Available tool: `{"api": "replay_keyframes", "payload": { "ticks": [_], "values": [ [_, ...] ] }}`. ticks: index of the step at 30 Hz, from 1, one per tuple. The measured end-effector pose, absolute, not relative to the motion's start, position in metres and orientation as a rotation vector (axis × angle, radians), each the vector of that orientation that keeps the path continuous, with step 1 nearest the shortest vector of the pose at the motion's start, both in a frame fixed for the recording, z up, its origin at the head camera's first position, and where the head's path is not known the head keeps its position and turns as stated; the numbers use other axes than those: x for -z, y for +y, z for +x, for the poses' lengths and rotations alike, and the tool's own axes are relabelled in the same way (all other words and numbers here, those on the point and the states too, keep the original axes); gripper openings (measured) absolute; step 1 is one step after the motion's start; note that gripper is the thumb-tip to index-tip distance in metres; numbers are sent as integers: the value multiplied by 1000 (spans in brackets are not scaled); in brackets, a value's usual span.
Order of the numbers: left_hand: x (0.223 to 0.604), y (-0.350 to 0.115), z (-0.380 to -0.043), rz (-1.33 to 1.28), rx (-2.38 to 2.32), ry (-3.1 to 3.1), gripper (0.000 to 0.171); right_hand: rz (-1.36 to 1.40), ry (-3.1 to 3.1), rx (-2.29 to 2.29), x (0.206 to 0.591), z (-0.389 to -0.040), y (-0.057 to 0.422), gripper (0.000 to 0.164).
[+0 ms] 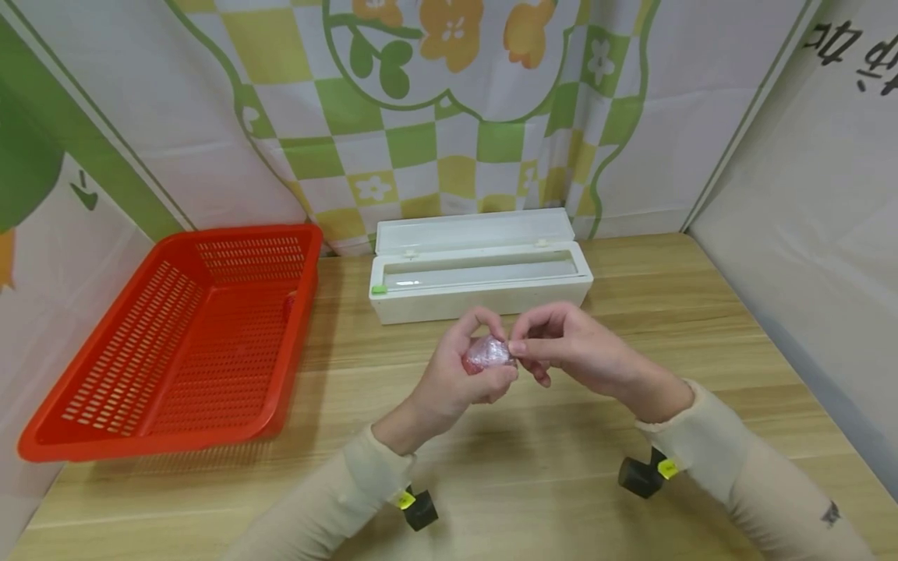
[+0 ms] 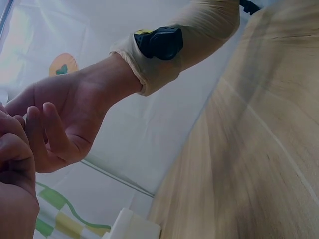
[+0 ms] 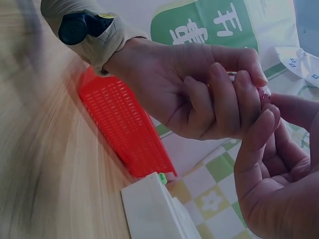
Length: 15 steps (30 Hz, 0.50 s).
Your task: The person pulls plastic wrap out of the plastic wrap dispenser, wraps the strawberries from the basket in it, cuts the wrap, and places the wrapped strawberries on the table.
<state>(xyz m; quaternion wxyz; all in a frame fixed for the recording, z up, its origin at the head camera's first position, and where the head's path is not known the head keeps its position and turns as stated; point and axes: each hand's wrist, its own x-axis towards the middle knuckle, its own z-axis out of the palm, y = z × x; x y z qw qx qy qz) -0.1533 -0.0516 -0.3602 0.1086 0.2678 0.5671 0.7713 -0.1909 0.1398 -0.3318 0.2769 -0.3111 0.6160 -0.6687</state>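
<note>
A small reddish round thing wrapped in shiny clear plastic film (image 1: 489, 354) sits in my left hand (image 1: 456, 370), whose curled fingers and thumb hold it. What lies under the film cannot be made out. From the other side my right hand (image 1: 578, 347) reaches in, thumb and forefinger pinching the film at the right end. In the right wrist view, the left hand's curled fingers (image 3: 217, 102) cover most of the wrapped thing, leaving a sliver of film showing. Behind the hands stands a white cling film dispenser (image 1: 484, 302), lid raised, a pale roll inside.
To the left, a red plastic basket (image 1: 281, 389) stands on the wooden table (image 1: 561, 499), with a small red thing (image 1: 290, 304) partly hidden by its right wall. A green slider (image 1: 380, 289) sits on the dispenser's left end. Patterned cloth (image 1: 435, 148) hangs behind.
</note>
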Motion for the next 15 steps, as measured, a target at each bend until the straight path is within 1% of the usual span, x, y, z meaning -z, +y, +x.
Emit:
{"api": "replay_keyframes", "payload": {
  "ticks": [6, 9, 13, 15],
  "values": [
    [362, -52, -154, 889, -2266, 1491, 28, -876, 1609, 1755, 333, -194, 142, 15],
    [362, -53, -155, 930, -2242, 1401, 31, -901, 1625, 1742, 335, -196, 142, 15],
    [362, -56, -155, 926, -2216, 1335, 37, -899, 1716, 1761, 335, -195, 142, 13],
    [361, -58, -156, 908, -2210, 1314, 37, -886, 1782, 1786, 334, -193, 140, 12]
  ]
}}
